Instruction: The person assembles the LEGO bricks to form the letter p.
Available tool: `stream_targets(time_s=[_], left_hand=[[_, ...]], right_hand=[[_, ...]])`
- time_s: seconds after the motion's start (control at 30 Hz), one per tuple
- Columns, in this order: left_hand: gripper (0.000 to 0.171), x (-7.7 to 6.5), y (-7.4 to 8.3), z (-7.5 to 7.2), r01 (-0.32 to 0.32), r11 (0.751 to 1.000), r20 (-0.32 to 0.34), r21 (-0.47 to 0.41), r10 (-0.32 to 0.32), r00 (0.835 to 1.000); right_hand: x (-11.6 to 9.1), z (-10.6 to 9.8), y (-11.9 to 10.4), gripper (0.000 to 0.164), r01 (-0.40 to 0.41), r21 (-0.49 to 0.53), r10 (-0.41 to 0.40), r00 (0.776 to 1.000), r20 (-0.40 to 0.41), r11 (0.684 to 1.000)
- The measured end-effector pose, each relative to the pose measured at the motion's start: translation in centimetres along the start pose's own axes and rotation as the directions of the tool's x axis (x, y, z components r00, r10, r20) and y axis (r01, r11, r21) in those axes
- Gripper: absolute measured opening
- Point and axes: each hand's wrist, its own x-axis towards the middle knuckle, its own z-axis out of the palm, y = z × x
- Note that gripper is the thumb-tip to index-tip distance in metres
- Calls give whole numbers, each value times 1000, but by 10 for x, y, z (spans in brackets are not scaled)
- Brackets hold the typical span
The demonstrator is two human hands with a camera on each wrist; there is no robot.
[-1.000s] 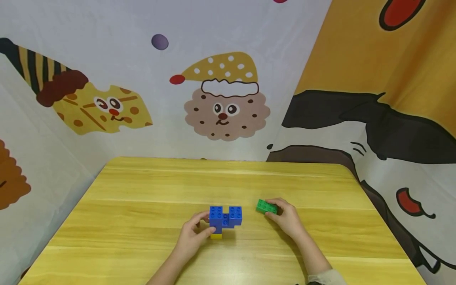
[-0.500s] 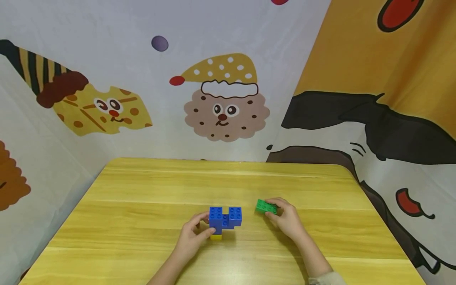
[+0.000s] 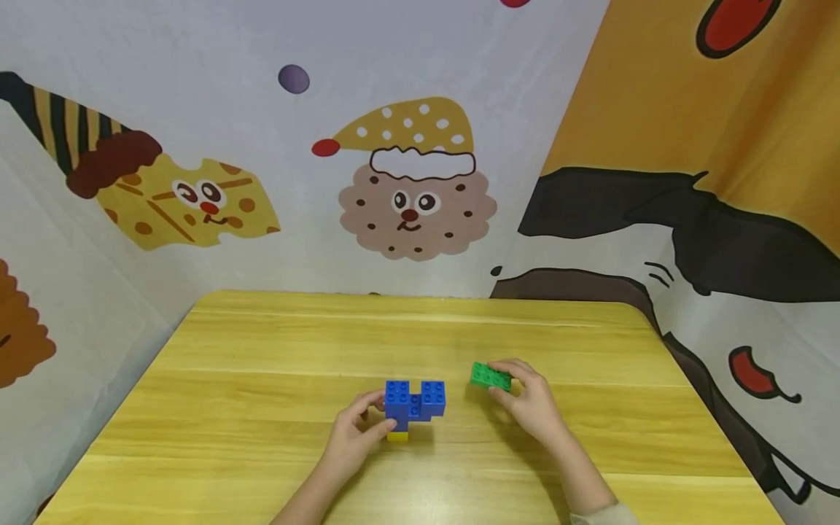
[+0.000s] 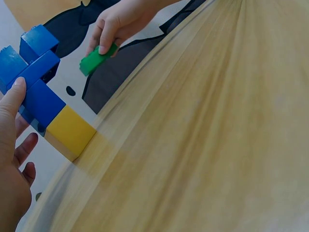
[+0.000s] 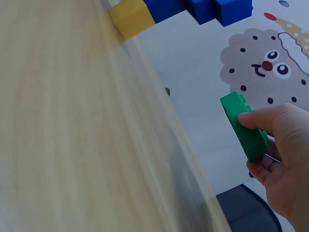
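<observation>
A stack of blue toy bricks (image 3: 415, 402) stands upright on a yellow brick (image 4: 71, 131), which rests on the table. Two blue bricks sit side by side on top with a gap between them. My left hand (image 3: 352, 435) holds the stack from its left side, thumb on the near face and fingers behind. To the right of the stack, my right hand (image 3: 528, 401) pinches a green brick (image 3: 491, 375) by its right end, studs up. The right wrist view shows the green brick (image 5: 245, 126) held above the table, thumb on its side.
The wooden table (image 3: 275, 350) spreads around both hands. Behind it hangs a cloth (image 3: 249, 58) printed with cartoon figures. A pale sleeve (image 3: 604, 515) covers the right forearm near the bottom edge.
My right hand has lifted the green brick slightly upward, and the shadow beneath has shifted away from it. The left hand and the blue stack stay in place.
</observation>
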Motion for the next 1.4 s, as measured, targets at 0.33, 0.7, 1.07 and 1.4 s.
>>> stream_targets(time_s=[0.33, 0.7, 1.07, 1.4], left_hand=[[40, -1, 8, 3, -7, 999, -26, 52, 8, 1000], [39, 0, 5, 1, 6, 1000, -9, 26, -6, 1000], [39, -1, 19, 1, 41, 998, -6, 39, -41, 999], [39, -1, 16, 2, 31, 999, -12, 44, -31, 999]], right_hand=[[-1, -2, -16, 39, 53, 22, -53, 999, -8, 998], [1, -3, -39, 39, 84, 26, -83, 996, -23, 996], [3, -2, -59, 39, 185, 18, -184, 982, -43, 983], [3, 3, -74, 40, 222, 38, -220, 974, -50, 974]])
